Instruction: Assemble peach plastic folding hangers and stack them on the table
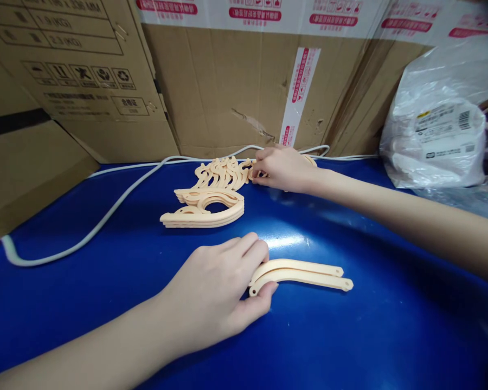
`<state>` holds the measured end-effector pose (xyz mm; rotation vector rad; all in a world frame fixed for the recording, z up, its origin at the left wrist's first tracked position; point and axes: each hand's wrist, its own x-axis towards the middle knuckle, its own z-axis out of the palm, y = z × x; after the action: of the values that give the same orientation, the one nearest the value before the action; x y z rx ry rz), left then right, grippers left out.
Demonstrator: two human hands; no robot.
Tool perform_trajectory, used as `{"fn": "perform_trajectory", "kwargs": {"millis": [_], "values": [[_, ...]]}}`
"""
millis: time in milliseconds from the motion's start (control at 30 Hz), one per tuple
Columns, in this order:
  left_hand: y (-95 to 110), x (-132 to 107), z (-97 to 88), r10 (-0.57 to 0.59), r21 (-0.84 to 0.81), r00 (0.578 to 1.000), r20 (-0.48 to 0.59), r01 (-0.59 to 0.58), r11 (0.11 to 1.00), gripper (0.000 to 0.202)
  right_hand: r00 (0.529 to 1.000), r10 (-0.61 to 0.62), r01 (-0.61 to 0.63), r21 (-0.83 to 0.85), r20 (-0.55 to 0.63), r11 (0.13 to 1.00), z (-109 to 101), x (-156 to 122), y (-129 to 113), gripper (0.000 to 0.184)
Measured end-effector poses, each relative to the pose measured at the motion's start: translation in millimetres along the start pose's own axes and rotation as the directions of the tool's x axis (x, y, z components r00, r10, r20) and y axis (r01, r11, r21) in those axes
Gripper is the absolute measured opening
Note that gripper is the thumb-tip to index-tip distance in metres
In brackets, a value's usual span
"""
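My left hand [223, 284] is closed round the left ends of two beige curved plastic arms [305, 273], which lie side by side with holes at their tips. They look like folding clothes hanger arms. Farther back, my right hand [282, 169] reaches into a row of beige hook-shaped pieces [222, 172], its fingers bent together at the right part of the row. Whether a piece is between them is hidden. Between the hands, to the left, a stack of folded beige hangers [203, 211] lies flat.
A blue tabletop [370, 336] spreads under everything. Cardboard boxes [228, 81] with printed tape stand along the back and left. A white cable [117, 216] runs across the left and rear. A plastic-wrapped package [439, 135] sits at the back right.
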<state>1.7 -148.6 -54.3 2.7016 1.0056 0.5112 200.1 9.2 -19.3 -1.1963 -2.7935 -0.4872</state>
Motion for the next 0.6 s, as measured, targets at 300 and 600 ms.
{"fn": "perform_trajectory", "kwargs": {"millis": [300, 600], "values": [[1, 1, 0.4, -0.002, -0.003, 1.0, -0.013, 0.002, 1.0, 0.006, 0.997, 0.061, -0.062, -0.024, -0.055, 0.998, 0, 1, -4, 0.02], [4, 2, 0.7, -0.015, 0.001, 1.0, -0.02, 0.015, 1.0, 0.006, 0.962, 0.175, -0.139, 0.178, -0.21, 0.974, -29, -37, -3, 0.015]]}}
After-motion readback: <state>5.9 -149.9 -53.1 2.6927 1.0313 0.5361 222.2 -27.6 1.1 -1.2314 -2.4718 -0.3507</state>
